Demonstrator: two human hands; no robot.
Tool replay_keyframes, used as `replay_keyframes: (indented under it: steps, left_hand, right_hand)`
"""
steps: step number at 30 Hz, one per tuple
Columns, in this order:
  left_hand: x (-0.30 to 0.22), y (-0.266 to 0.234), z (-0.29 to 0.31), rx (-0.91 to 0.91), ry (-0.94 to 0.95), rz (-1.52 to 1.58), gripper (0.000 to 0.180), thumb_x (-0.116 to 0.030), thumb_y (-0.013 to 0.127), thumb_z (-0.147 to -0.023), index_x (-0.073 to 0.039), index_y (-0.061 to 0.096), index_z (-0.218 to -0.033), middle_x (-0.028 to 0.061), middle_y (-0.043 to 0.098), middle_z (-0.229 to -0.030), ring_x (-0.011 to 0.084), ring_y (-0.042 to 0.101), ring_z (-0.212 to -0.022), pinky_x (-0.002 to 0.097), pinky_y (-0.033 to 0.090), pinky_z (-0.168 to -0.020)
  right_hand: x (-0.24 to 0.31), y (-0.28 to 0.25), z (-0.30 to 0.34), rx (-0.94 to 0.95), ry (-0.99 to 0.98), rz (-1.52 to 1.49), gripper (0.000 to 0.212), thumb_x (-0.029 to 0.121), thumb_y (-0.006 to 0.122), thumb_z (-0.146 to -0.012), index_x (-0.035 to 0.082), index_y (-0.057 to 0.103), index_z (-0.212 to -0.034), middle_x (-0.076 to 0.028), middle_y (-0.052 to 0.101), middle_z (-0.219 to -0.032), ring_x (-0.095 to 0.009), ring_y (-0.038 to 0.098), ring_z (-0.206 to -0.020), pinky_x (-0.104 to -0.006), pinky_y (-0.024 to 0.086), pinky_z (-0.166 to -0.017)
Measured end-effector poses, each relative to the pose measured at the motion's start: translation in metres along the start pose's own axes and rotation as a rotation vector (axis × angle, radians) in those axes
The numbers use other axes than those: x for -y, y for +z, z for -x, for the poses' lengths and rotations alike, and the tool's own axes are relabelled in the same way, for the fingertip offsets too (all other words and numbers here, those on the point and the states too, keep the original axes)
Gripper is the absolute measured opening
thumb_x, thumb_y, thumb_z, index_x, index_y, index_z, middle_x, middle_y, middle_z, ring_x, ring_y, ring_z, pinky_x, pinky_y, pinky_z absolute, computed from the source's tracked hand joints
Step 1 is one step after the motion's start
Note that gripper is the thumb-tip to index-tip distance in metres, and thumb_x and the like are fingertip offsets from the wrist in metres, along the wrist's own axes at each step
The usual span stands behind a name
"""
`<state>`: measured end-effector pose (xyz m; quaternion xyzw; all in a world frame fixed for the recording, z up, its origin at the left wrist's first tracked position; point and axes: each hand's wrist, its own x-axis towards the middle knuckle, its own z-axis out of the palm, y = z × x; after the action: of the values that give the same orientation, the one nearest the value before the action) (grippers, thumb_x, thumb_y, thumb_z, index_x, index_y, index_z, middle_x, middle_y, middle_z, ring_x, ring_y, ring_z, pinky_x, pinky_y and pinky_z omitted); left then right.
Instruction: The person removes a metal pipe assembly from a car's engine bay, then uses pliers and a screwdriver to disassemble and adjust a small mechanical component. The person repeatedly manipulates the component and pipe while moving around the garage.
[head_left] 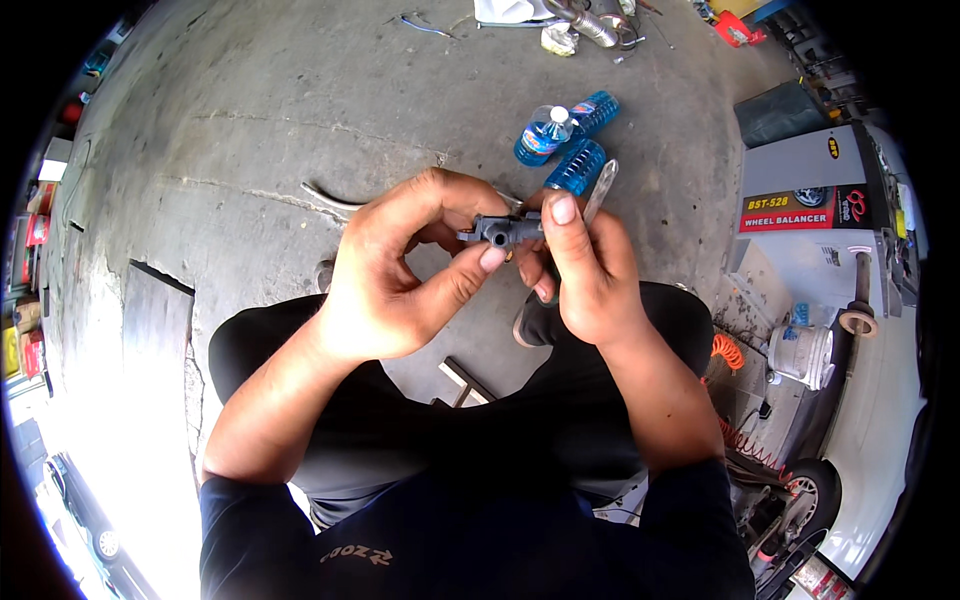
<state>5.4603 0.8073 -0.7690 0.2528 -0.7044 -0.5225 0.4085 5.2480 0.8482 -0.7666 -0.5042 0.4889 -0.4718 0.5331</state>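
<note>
Between my hands is a small dark grey part [497,238] with a round, tube-like port facing me. My left hand [390,270] pinches its left end between thumb and fingers. My right hand [597,270] is closed at its right end, thumb laid along the top. A clear-handled tool [601,190], perhaps a screwdriver, sticks up out of my right hand; its other end is hidden by the fingers. Just beyond the hands, a bottle of blue liquid [538,145] with a white cap stands near another blue bottle [577,167] and a third [597,110].
A grey wheel balancer [800,175] stands at the right, with an orange coiled hose [727,351] and a white bucket [800,357] nearby. Metal pipe parts [590,22] lie at the far edge. A curved grey hose [330,198] rests on the concrete floor [270,150].
</note>
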Motion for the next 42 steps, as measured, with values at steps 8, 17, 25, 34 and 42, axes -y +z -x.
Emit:
replay_keyframes:
  steps: [8, 17, 25, 34, 42]
  left_hand:
    - [0.004, 0.001, -0.003, -0.036, 0.401, -0.203, 0.024, -0.005, 0.074, -0.097, 0.006, 0.064, -0.116, 0.0183, 0.071, -0.104, 0.0248, 0.069, -0.087, 0.0355, 0.057, -0.075]
    - [-0.037, 0.040, 0.012, -0.237, 0.565, -0.036, 0.016, -0.009, 0.082, -0.090, -0.007, 0.069, -0.097, 0.0104, 0.065, -0.081, 0.0204, 0.068, -0.066, 0.0298, 0.062, -0.054]
    - [-0.022, 0.032, 0.000, -0.289, 0.515, -0.102, 0.025, 0.000, 0.083, -0.073, -0.003, 0.074, -0.096, 0.0115, 0.069, -0.080, 0.0198, 0.069, -0.064, 0.0290, 0.055, -0.050]
    - [0.005, 0.010, -0.003, -0.066, 0.086, -0.059, 0.025, 0.003, 0.064, -0.103, 0.005, 0.054, -0.126, 0.0159, 0.064, -0.116, 0.0168, 0.064, -0.097, 0.0304, 0.055, -0.082]
    - [0.000, 0.018, 0.004, -0.113, -0.089, 0.126, 0.024, 0.004, 0.061, -0.105, -0.001, 0.057, -0.128, 0.0070, 0.066, -0.109, 0.0106, 0.064, -0.094, 0.0262, 0.054, -0.080]
  right_hand:
    - [-0.002, -0.009, 0.005, 0.125, -0.265, -0.013, 0.050, 0.044, 0.053, -0.112, 0.004, 0.060, -0.083, -0.002, 0.058, -0.072, -0.009, 0.054, -0.062, -0.0269, 0.039, -0.055]
    - [0.028, 0.001, 0.022, 0.381, -0.576, -0.054, 0.043, 0.040, 0.060, -0.094, -0.003, 0.063, -0.098, -0.020, 0.066, -0.085, -0.034, 0.069, -0.070, -0.0398, 0.056, -0.060]
    - [0.008, -0.007, 0.005, 0.363, -0.665, 0.012, 0.048, 0.044, 0.059, -0.099, -0.003, 0.061, -0.104, -0.021, 0.065, -0.091, -0.032, 0.067, -0.074, -0.0370, 0.055, -0.064]
    - [-0.005, -0.003, -0.007, 0.019, -0.218, -0.054, 0.043, 0.035, 0.054, -0.113, 0.003, 0.058, -0.084, -0.001, 0.056, -0.071, -0.007, 0.051, -0.063, -0.0251, 0.039, -0.057]
    - [-0.013, 0.004, -0.002, -0.062, -0.163, -0.019, 0.052, 0.048, 0.046, -0.115, 0.005, 0.058, -0.088, 0.000, 0.057, -0.069, -0.006, 0.049, -0.061, -0.0228, 0.037, -0.056]
